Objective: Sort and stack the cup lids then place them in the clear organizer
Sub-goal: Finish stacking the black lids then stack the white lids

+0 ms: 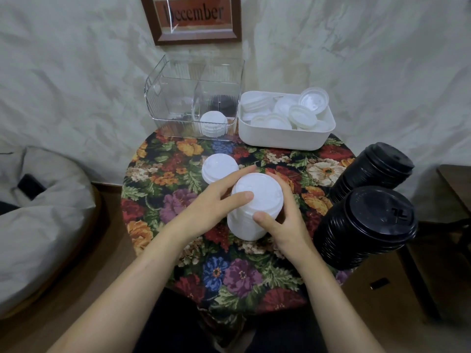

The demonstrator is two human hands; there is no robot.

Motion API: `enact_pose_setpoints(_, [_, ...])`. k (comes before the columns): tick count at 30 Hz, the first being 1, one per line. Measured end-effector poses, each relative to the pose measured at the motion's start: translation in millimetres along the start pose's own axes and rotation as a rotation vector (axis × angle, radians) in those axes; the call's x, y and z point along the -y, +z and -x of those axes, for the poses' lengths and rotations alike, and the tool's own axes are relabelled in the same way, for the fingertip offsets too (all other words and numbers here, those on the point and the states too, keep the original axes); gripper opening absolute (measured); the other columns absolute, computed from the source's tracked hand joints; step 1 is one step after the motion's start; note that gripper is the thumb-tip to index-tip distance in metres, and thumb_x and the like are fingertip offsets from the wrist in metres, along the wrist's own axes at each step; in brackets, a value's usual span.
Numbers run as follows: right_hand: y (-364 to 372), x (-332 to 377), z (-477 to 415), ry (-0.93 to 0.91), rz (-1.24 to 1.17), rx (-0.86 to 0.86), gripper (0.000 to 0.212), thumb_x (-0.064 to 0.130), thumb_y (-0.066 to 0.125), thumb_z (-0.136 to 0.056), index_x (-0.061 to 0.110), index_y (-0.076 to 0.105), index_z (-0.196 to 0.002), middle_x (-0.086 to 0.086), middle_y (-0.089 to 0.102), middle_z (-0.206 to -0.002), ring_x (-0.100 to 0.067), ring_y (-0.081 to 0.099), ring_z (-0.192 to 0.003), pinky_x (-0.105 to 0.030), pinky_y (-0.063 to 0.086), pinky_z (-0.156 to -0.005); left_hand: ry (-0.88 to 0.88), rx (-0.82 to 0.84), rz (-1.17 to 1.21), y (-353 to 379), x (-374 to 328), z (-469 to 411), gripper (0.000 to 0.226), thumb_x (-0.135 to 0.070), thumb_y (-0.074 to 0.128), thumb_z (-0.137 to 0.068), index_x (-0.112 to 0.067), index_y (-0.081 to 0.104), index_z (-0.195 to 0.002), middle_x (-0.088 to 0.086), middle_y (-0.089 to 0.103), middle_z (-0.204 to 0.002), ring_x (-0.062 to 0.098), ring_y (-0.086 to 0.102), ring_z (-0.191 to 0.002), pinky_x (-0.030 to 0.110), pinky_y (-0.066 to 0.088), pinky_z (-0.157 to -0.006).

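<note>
Off the left edge of the bench, a grey beanbag point(38, 212) sits low on the floor with a dark flat thing point(30, 186) lying on it. The round bench point(158, 189), under a flowered cloth, has bare cloth along its left rim and across its near part.

At the back left stands the clear organizer point(178, 103), right against the wall under a framed "December" sign point(193, 19). A divider splits it in two. The right compartment holds a short white lid stack point(213, 123) at the front, with something dark and ridged behind it that is too dim to name.

In front of the organizer, a small stack of white lids point(219, 168) stands on the cloth. Just beside it is the tall stack of white lids point(251, 207), held at mid-bench. The left hand point(211, 207) grips it with its thumb on top and its fingers round the far side. The right hand point(283, 220) clamps it with its thumb on the near rim and its fingers curled round the right side.

At the back right, touching the organizer, the white bin point(285, 140) is heaped with loose white lids point(293, 113). Two tall black lid stacks point(367, 225) crowd the right rim, one behind the other, leaving little room there. Wooden furniture point(453, 187) stands beyond them.
</note>
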State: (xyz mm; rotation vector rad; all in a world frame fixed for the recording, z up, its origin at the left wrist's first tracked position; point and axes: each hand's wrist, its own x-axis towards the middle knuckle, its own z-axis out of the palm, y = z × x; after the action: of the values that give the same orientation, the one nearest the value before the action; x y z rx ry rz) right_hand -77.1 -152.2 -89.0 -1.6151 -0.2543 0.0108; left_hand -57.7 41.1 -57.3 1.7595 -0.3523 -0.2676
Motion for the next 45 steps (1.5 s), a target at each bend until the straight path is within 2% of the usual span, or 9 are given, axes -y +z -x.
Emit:
enact_pose_setpoints(9, [2.7,-0.2,-1.9,0.02,0.016,-0.021,0.096,0.079,0.08,-0.064,0.037,0.044,-0.143,0.027,0.06,-0.134,-0.002,0.056,-0.13,-0.016,0.046,-0.1,0.038,-0.032,0.102,19.0,11.0,11.2,0.043,-0.033,0.038,-0.111,-0.03,0.045,-0.153,-0.022,0.052,-0.151,-0.002,0.042,-0.143,0.014,0.035,-0.112])
enact_pose_setpoints(13, [4.1,-0.8,-2.8,-0.001,0.035,-0.023,0.093,0.076,0.082,-0.064,0.039,0.044,-0.141,0.031,0.059,-0.131,0.0,0.056,-0.128,-0.016,0.047,-0.099,0.082,-0.027,0.025,10.8,16.4,6.9,0.041,-0.046,0.04,-0.111,-0.032,0.05,-0.149,-0.021,0.055,-0.15,0.0,0.046,-0.143,0.023,0.037,-0.117])
enact_pose_setpoints(18, [4.6,-1.3,-2.1,0.01,0.032,-0.022,0.095,0.079,0.08,-0.062,0.042,0.043,-0.141,0.034,0.057,-0.13,0.005,0.054,-0.126,-0.01,0.045,-0.095,0.075,-0.516,-0.312,-18.8,31.5,-12.7,0.043,-0.048,0.059,-0.101,-0.035,0.058,-0.142,-0.015,0.057,-0.148,0.004,0.05,-0.137,0.043,0.042,-0.117])
enact_pose_setpoints(24, [4.6,-2.1,-1.2,0.015,0.02,-0.016,0.097,0.082,0.08,-0.06,0.046,0.042,-0.141,0.031,0.057,-0.133,0.002,0.054,-0.129,-0.012,0.046,-0.096,-0.055,-0.282,-0.602,-42.1,40.6,-36.6,0.083,-0.047,0.069,-0.097,-0.04,0.02,-0.163,-0.008,0.02,-0.172,0.012,0.017,-0.158,0.042,0.023,-0.123])
enact_pose_setpoints(30, [4.5,-1.1,-0.9,0.019,0.015,-0.005,0.091,0.08,0.08,-0.062,0.05,0.043,-0.139,0.034,0.056,-0.132,0.005,0.054,-0.127,-0.01,0.046,-0.094,-0.014,-0.449,-0.482,-46.0,33.7,-41.2,0.072,-0.046,0.075,-0.092,-0.031,0.043,-0.155,-0.006,0.046,-0.155,0.016,0.042,-0.143,0.044,0.036,-0.117])
enact_pose_setpoints(34, [4.1,-1.9,-1.7,0.013,0.016,-0.005,0.089,0.08,0.08,-0.063,0.052,0.043,-0.139,0.032,0.056,-0.133,0.003,0.054,-0.129,-0.013,0.047,-0.096,0.023,-0.482,-0.315,-36.8,10.9,-29.7,0.073,-0.062,0.07,-0.08,-0.039,0.049,-0.146,-0.014,0.048,-0.138,0.006,0.049,-0.127,0.028,0.04,-0.105])
enact_pose_setpoints(38, [4.0,-2.2,-1.8,0.009,0.01,0.002,0.094,0.078,0.08,-0.065,0.044,0.042,-0.144,0.026,0.057,-0.136,-0.003,0.056,-0.131,-0.018,0.049,-0.099,0.073,-0.367,-0.3,-17.5,-15.3,-7.6,0.078,-0.068,0.066,-0.076,-0.046,0.045,-0.147,-0.024,0.046,-0.14,-0.017,0.042,-0.124,0.007,0.033,-0.096])
enact_pose_setpoints(41, [3.5,-2.9,-1.5,0.003,-0.004,0.004,0.097,0.074,0.082,-0.068,0.037,0.041,-0.148,0.018,0.057,-0.142,-0.009,0.056,-0.134,-0.027,0.05,-0.103,0.061,-0.238,-0.374,0.3,-20.4,9.6,0.075,-0.073,0.064,-0.079,-0.051,0.047,-0.148,-0.034,0.045,-0.146,-0.012,0.037,-0.134,0.026,0.035,-0.11])
enact_pose_setpoints(45, [3.3,-4.3,-1.7,0.004,-0.003,0.007,0.098,0.073,0.082,-0.069,0.037,0.041,-0.15,0.014,0.056,-0.145,-0.012,0.055,-0.136,-0.033,0.048,-0.107,-0.003,-0.104,-0.484,2.8,-12.1,8.5,0.078,-0.081,0.046,-0.086,-0.048,0.035,-0.156,-0.03,0.035,-0.155,-0.007,0.026,-0.14,0.021,0.026,-0.109])
